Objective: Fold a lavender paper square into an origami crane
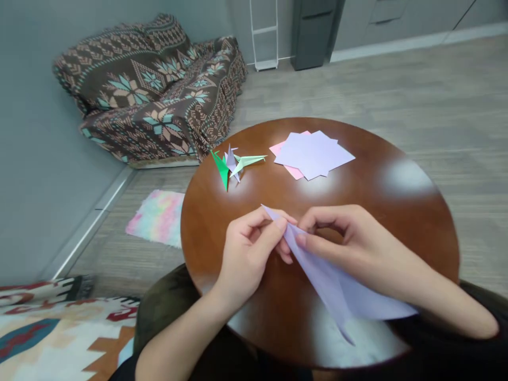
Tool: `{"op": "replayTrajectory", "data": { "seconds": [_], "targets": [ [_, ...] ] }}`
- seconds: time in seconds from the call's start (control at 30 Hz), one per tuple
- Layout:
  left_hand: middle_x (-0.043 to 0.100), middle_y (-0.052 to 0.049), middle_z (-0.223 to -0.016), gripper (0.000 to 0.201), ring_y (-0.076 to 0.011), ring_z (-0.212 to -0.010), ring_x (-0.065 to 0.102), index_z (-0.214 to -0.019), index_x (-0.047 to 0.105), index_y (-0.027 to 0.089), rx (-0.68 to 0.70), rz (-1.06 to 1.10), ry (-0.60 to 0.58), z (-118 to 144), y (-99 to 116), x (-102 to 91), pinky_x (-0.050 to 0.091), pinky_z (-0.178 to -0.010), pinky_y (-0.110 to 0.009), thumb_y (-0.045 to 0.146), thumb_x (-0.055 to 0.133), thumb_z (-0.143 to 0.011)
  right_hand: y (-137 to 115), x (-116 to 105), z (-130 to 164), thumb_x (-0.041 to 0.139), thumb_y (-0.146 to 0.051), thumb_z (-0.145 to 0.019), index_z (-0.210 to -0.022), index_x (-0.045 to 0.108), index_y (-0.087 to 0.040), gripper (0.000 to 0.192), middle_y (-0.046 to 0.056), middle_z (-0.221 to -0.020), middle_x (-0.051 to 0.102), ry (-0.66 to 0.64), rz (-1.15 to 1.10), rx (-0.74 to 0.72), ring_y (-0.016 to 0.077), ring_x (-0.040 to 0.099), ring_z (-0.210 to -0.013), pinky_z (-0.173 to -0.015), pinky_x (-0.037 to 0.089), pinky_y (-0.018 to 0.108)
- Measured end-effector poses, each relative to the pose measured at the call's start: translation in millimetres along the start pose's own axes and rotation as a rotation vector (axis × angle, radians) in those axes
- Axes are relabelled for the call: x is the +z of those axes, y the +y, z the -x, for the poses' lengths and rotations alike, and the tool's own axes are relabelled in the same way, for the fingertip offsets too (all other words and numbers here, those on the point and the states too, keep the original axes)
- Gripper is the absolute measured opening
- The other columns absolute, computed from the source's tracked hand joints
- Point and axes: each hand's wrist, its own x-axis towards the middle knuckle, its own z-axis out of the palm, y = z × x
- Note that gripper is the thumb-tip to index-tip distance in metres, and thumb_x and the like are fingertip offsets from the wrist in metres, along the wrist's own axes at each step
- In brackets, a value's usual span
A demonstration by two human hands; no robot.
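Presently; left hand [248,246] is pinching folded lilac paper [337,288] beside its far-left tip; right hand [357,238] is pinching its edge; paper is trailing near-right.

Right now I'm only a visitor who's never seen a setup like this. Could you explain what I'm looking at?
Of course. There is no robot here, just a person's two bare hands. The single picture comes from a camera worn on the person's head, looking forward and down. The left hand and right hand both pinch a lilac paper, which is folded, above a round brown table. Farther back on the table are small folded paper shapes in green, lilac and pale green, beside fanned sheets, lilac on top with pink showing beneath.
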Motion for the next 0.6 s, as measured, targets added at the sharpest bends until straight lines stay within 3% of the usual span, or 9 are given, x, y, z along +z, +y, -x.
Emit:
{"op": "replayTrajectory", "data": {
  "seconds": [0.13,0.3,0.47,0.6],
  "targets": [
    [0.066,0.002,-0.064,0.016,-0.0092,-0.050,0.060,-0.094,0.072,0.017,-0.065,0.020,-0.083,-0.5,0.7,-2.1,0.052,-0.048,-0.018,0.029,0.079,-0.086,-0.2,-7.4,0.1,0.071,-0.029,-0.093,-0.081,0.075,-0.020,0.015,0.002,-0.084,0.078,-0.061,-0.025,0.019,0.0186,0.070,-0.078,-0.068,0.051,0.026],
    [0.065,0.004,-0.058,0.012,-0.0060,-0.046,0.058,-0.090,0.071,0.017,-0.082,0.023,-0.062,0.1,2.3,-3.4,0.049,-0.044,-0.013,0.023,0.081,-0.085,1.5,-15.3,1.0,0.068,-0.036,-0.095,-0.091,0.079,-0.020,0.020,0.000,-0.077,0.073,-0.070,0.017,0.030,0.0125,0.059,-0.062,-0.051,0.040,0.022],
    [0.065,0.003,-0.058,0.012,-0.0065,-0.046,0.059,-0.089,0.072,0.016,-0.071,-0.053,-0.025,1.8,5.8,-3.3,0.048,-0.042,-0.012,0.023,0.081,-0.084,-3.3,-28.9,8.5,0.063,-0.044,-0.098,-0.098,0.078,-0.022,0.027,0.002,-0.086,0.075,-0.112,0.116,0.052,0.0157,0.064,-0.072,-0.059,0.047,0.023],
    [0.065,0.001,-0.058,0.015,-0.0081,-0.045,0.060,-0.084,0.072,0.015,-0.071,-0.130,-0.010,1.8,8.6,-1.3,0.050,-0.042,-0.014,0.024,0.084,-0.081,-4.2,-26.6,8.9,0.069,-0.039,-0.094,-0.092,0.077,-0.023,0.019,0.000,-0.085,0.076,-0.158,0.205,0.050,0.0161,0.066,-0.074,-0.062,0.048,0.024]
  ]
}}
